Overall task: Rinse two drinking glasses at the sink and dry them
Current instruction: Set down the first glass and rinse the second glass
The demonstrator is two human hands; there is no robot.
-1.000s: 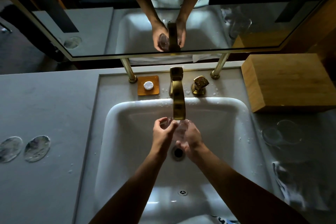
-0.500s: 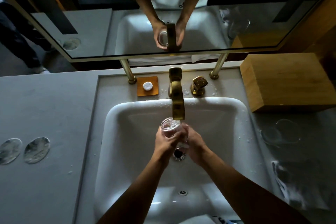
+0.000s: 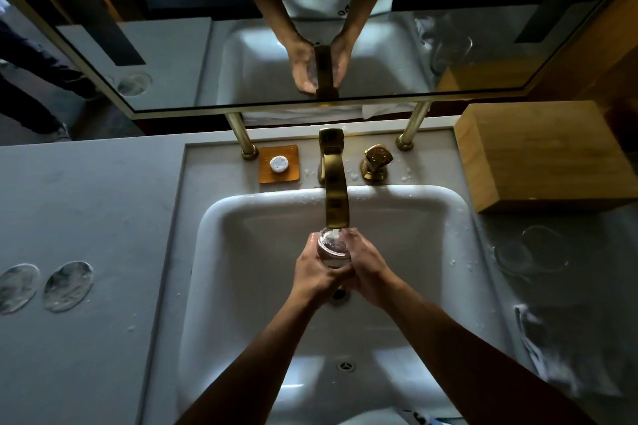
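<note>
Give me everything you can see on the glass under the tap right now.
The glass is clear and round-walled, held roughly upright over the sink drain, mouth up directly beneath the brass faucet spout. Water runs into it. The left hand wraps its left side and the right hand its right; their fingers hide its base.

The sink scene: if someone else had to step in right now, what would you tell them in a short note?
Left hand: wrapped around the clear drinking glass.
Right hand: gripping the same glass from the other side.
The glass is held mouth up under the brass faucet spout, over the white basin; water is running into it.
A second clear glass lies on the grey counter to the right, with a pale cloth nearer the person.
Done: first glass is being rinsed.
Left: finish this rinse; whether the second glass is rinsed cannot be told; dry both.
</note>
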